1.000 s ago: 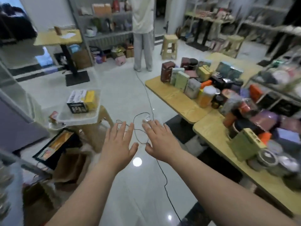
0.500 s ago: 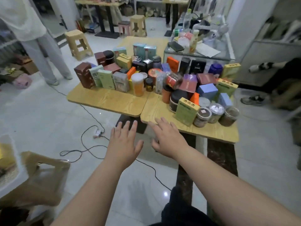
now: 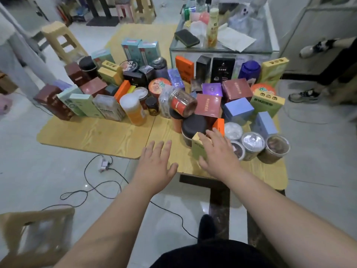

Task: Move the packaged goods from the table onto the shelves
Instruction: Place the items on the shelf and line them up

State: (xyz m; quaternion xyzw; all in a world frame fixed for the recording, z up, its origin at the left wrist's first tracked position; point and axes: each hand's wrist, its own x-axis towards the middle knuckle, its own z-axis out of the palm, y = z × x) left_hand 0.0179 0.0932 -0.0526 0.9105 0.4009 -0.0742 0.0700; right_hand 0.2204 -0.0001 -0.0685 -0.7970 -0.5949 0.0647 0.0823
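Two wooden tables (image 3: 96,136) stand side by side, crowded with several boxes, jars and tins. My right hand (image 3: 218,151) lies open over a green box (image 3: 198,149) at the near edge of the right table, fingers spread across its top. Behind the box stands a black-lidded jar (image 3: 193,125), and to its right three foil-topped tins (image 3: 252,144). My left hand (image 3: 156,163) hovers open at the table's front edge, holding nothing. No shelves are in view.
A glass cabinet (image 3: 222,51) with bottles and a phone stands behind the tables. A cable and plug (image 3: 103,164) lie on the tiled floor at left. Stools stand at the near left (image 3: 36,235) and far left (image 3: 59,37). Another person's legs and shoe (image 3: 303,95) are at right.
The view swung from the floor onto the tables and came closer. Both hands moved forward; my right hand now lies over the green box, my left reaches the table edge.
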